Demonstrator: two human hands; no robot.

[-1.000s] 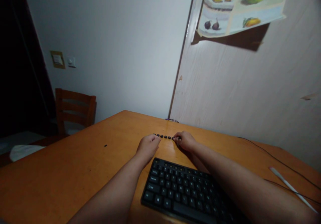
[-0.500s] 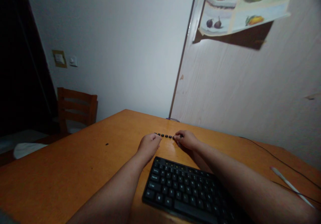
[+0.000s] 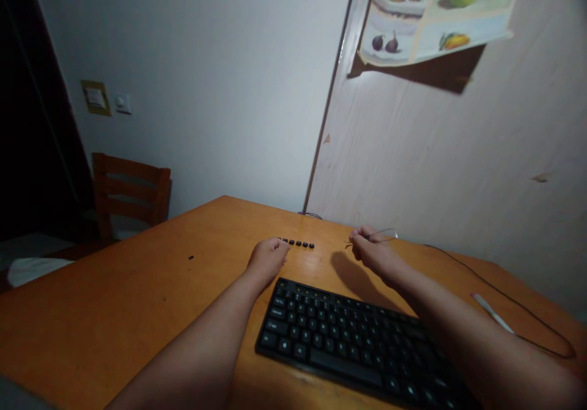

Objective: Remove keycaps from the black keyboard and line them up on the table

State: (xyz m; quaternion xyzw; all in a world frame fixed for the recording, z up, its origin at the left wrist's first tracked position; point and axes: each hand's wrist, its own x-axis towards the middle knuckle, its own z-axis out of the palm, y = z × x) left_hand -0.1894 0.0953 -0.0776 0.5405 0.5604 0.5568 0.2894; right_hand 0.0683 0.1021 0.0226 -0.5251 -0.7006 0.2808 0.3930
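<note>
A black keyboard (image 3: 348, 342) lies on the orange wooden table (image 3: 137, 312) in front of me. Beyond it, several small black keycaps (image 3: 299, 243) sit in a row. My left hand (image 3: 267, 257) rests curled on the table with its fingertips at the left end of that row. My right hand (image 3: 369, 248) is lifted a little above the table to the right of the row, its fingers pinched on a thin wire tool (image 3: 383, 233) that sticks out to the right.
A thin black cable (image 3: 499, 294) runs along the table's right side, beside a white stick-like object (image 3: 493, 312). One stray black speck (image 3: 191, 257) lies at the left. A wooden chair (image 3: 128, 193) stands beyond the table's left corner. Walls are close behind.
My right hand has left the right end of the keycap row, moved right and risen, now with the thin wire tool visible in its fingers. The left hand stays put.
</note>
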